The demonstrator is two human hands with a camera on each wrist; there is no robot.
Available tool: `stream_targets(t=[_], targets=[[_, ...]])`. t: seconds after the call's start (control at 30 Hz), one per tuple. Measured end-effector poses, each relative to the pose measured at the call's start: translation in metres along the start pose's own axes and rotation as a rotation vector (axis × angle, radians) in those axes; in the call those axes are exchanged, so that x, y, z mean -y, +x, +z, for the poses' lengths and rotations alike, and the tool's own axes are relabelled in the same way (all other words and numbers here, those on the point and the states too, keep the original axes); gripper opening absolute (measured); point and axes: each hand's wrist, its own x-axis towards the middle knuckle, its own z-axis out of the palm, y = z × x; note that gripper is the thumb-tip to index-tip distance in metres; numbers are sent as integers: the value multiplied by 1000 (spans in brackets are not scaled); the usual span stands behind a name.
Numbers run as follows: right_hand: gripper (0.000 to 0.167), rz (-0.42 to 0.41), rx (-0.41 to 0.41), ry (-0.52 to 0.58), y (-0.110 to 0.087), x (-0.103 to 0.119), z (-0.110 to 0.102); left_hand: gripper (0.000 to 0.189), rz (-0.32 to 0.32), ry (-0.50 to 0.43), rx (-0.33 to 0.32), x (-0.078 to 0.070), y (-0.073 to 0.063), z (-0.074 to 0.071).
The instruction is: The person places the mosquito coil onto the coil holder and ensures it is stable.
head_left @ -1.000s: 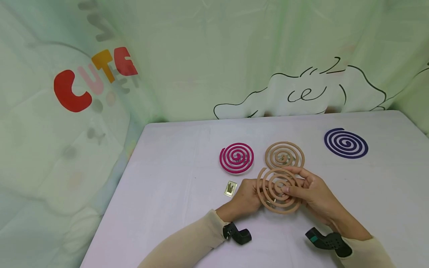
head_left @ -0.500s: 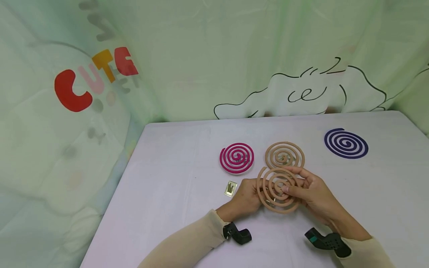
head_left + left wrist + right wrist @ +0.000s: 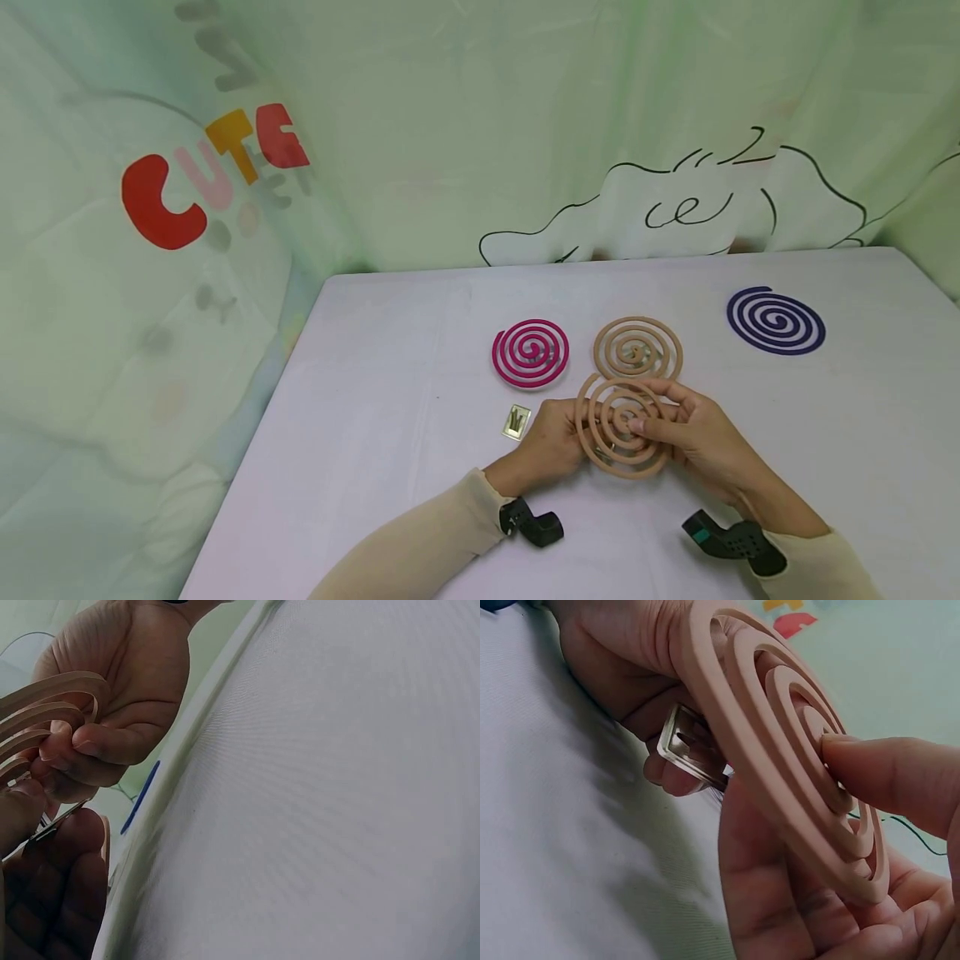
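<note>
A tan mosquito coil (image 3: 742,776) is held up off the table, tilted, in my right hand (image 3: 705,433). The thumb (image 3: 885,769) presses near its centre while the other fingers support it from behind. Partly behind the coil, my left hand (image 3: 553,437) pinches a small metal coil stand (image 3: 676,750) between thumb and fingers. The left wrist view shows the stand (image 3: 56,823) edge-on, close to the coil (image 3: 52,694). Whether stand and coil touch is unclear. Just beyond the hands, another tan coil (image 3: 634,353) lies on the table with a metal stand showing at its centre.
A pink coil (image 3: 531,351) with a stand beneath it lies left of the tan one. Nearer the left hand sits a loose gold-coloured stand (image 3: 516,422). At the far right is a dark purple coil (image 3: 777,321). A green printed curtain (image 3: 450,150) hangs behind the white table (image 3: 390,358).
The right hand's index finger and the held coil have shifted very slightly. The left hand and the things on the table stay where they were.
</note>
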Motion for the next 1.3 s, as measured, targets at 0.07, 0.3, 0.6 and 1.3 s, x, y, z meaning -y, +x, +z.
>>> stream_targets(t=[0.07, 0.3, 0.6, 1.3], targets=[[46, 8, -2, 2, 0, 0, 0, 12, -2, 0, 4, -1, 0, 0], [47, 19, -14, -9, -1, 2, 0, 12, 8, 2, 8, -1, 0, -1], [47, 38, -36, -17, -1, 2, -1, 12, 0, 0, 3, -1, 0, 0], [43, 57, -36, -18, -1, 4, -1, 12, -66, 11, 33, -3, 2, 0]])
